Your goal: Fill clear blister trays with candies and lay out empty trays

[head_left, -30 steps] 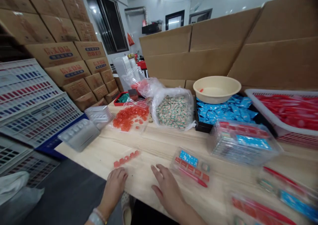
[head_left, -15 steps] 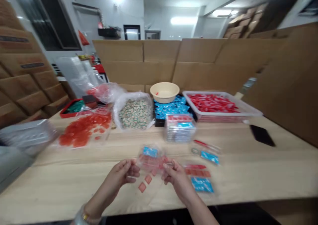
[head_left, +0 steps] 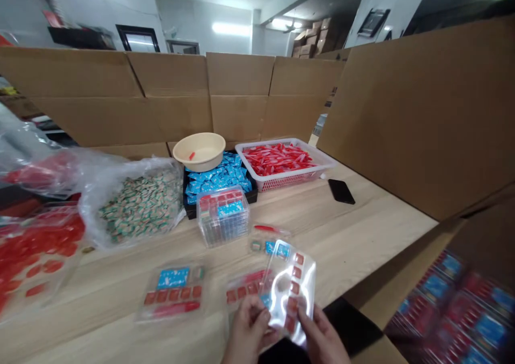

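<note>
Both my hands hold up a clear plastic blister tray (head_left: 290, 289) with red squares in its pockets, near the table's front edge. My left hand (head_left: 247, 329) grips its lower left side, and my right hand (head_left: 317, 340) grips its lower right corner. Just behind them lies a partly hidden tray (head_left: 243, 287) with red squares. To the left sits a filled tray (head_left: 173, 291) with a blue sachet, red squares and a red stick. A further tray (head_left: 270, 243) lies beyond my hands.
A stack of clear trays (head_left: 223, 215) stands beyond my hands, with a bag of wrapped sweets (head_left: 137, 206) and red squares (head_left: 36, 257) to the left. Behind are a beige bowl (head_left: 199, 150), blue sachets (head_left: 217, 179), a basket of red sticks (head_left: 281, 163) and a phone (head_left: 341, 191). Cardboard sheets (head_left: 418, 117) wall the table.
My view has swung right. My hands closed on the blister tray after lying open on the table, and they have carried it to the right and lower, tilted toward me.
</note>
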The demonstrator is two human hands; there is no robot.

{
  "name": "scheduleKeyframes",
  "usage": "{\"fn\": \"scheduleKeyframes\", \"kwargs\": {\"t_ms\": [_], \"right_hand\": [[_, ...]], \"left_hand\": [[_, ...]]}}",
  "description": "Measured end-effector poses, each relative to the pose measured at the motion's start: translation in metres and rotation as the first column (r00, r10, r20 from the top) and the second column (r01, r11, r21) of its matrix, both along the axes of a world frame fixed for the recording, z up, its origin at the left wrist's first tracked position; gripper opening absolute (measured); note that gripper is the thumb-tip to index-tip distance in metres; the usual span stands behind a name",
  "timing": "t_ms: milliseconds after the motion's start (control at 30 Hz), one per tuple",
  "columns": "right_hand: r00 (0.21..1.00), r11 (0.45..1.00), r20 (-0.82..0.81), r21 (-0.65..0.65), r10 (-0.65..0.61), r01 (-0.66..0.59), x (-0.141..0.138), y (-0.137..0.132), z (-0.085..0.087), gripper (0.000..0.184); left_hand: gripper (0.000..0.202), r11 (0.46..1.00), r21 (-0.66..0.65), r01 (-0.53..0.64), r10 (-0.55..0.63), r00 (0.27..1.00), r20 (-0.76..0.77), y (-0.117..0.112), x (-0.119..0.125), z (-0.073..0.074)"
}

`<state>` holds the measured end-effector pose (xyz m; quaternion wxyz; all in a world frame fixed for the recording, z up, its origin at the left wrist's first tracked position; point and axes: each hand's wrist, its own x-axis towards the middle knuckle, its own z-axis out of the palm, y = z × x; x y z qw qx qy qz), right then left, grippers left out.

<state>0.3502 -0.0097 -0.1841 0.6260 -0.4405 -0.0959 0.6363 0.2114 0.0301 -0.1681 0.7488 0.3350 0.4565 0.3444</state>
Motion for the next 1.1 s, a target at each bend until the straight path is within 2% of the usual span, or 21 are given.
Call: {"fn": "scheduleKeyframes", "kwargs": {"t_ms": [67,100,133,200,267,333,367,400,433,533,600,667,733,833,933,1100], "right_hand": [[0.977,0.996,0.196,0.001,-0.087,0.089,0.029,0.020,0.012,0.061],[0.929,0.992,0.348,0.040,-0.124,0.118,0.047,0.034,0.019,0.061],[0.873,0.993,0.475,0.075,-0.113,0.087,0.066,0.050,0.027,0.064],[0.754,0.983,0.653,0.075,0.077,-0.165,0.099,0.087,0.042,0.063],[0.607,0.895,0.729,-0.017,0.316,-0.446,0.120,0.127,0.050,0.058],[0.404,0.758,0.774,-0.146,0.488,-0.636,0.124,0.165,0.049,0.052],[0.338,0.715,0.781,-0.189,0.525,-0.674,0.121,0.182,0.045,0.049],[0.290,0.698,0.798,-0.215,0.529,-0.683,0.117,0.196,0.040,0.046],[0.257,0.716,0.829,-0.224,0.497,-0.662,0.112,0.207,0.034,0.045],[0.161,0.851,0.950,-0.155,0.268,-0.502,0.103,0.218,0.016,0.048],[0.047,0.926,0.993,-0.086,0.111,-0.368,0.100,0.208,0.004,0.052],[-0.072,0.969,0.997,-0.058,0.042,-0.238,0.097,0.191,-0.008,0.051],[-0.115,0.989,0.992,-0.071,0.056,-0.126,0.092,0.176,-0.016,0.051],[-0.093,0.996,0.992,-0.090,0.087,-0.026,0.084,0.170,-0.020,0.050],[-0.166,0.995,0.982,-0.095,0.093,-0.002,0.084,0.186,-0.016,0.049],[-0.240,0.988,0.963,-0.142,0.123,-0.065,0.093,0.222,-0.016,0.047]], "left_hand": [[0.053,0.992,0.106,0.067,-0.065,0.998,-0.019,0.016,0.015,0.006],[0.054,0.982,0.170,0.086,-0.079,0.996,-0.047,0.028,0.015,0.012],[0.057,0.967,0.236,0.098,-0.080,0.993,-0.088,0.043,0.012,0.018],[0.063,0.950,0.308,0.048,0.015,0.979,-0.201,0.076,0.000,0.029],[0.057,0.934,0.349,0.079,0.047,0.940,-0.338,0.107,-0.009,0.034],[0.046,0.932,0.334,0.143,0.021,0.896,-0.443,0.129,-0.007,0.027],[0.043,0.931,0.323,0.171,0.005,0.878,-0.478,0.137,-0.003,0.019],[0.039,0.927,0.321,0.192,-0.003,0.863,-0.506,0.143,0.003,0.009],[0.036,0.921,0.332,0.205,0.002,0.848,-0.529,0.147,0.009,-0.001],[0.031,0.883,0.402,0.243,0.048,0.804,-0.593,0.155,0.022,-0.030],[0.029,0.853,0.446,0.273,0.075,0.779,-0.622,0.159,0.024,-0.040],[0.028,0.825,0.469,0.314,0.078,0.760,-0.646,0.162,0.024,-0.040],[0.031,0.804,0.481,0.349,0.081,0.737,-0.671,0.165,0.024,-0.035],[0.035,0.780,0.482,0.398,0.090,0.691,-0.717,0.167,0.026,-0.023],[0.036,0.770,0.460,0.442,0.099,0.631,-0.770,0.165,0.032,-0.017],[0.038,0.775,0.448,0.446,0.136,0.575,-0.807,0.163,0.041,-0.019]]}}
